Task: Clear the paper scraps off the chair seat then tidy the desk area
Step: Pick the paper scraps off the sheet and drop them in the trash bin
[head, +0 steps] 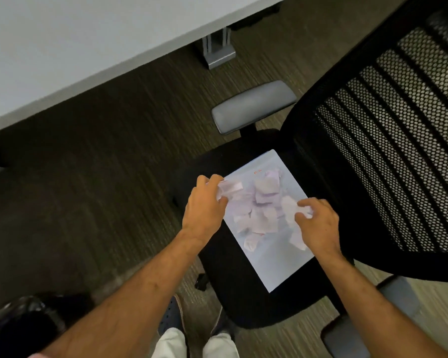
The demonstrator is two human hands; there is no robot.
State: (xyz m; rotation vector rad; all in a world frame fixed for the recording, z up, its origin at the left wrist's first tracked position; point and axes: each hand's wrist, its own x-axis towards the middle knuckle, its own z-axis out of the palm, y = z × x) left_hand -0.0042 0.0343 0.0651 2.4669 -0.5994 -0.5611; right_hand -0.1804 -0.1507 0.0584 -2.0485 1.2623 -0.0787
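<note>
My left hand [204, 205] and right hand [318, 223] each pinch scraps [261, 210] at opposite long edges of the sheet [277, 264] on the chair seat [246, 306].

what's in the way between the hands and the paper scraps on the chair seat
Nothing visible. The paper scraps lie piled on a white sheet on the chair seat, and both hands are already on them: the left hand grips scraps at the pile's left edge, the right hand at its right.
</note>
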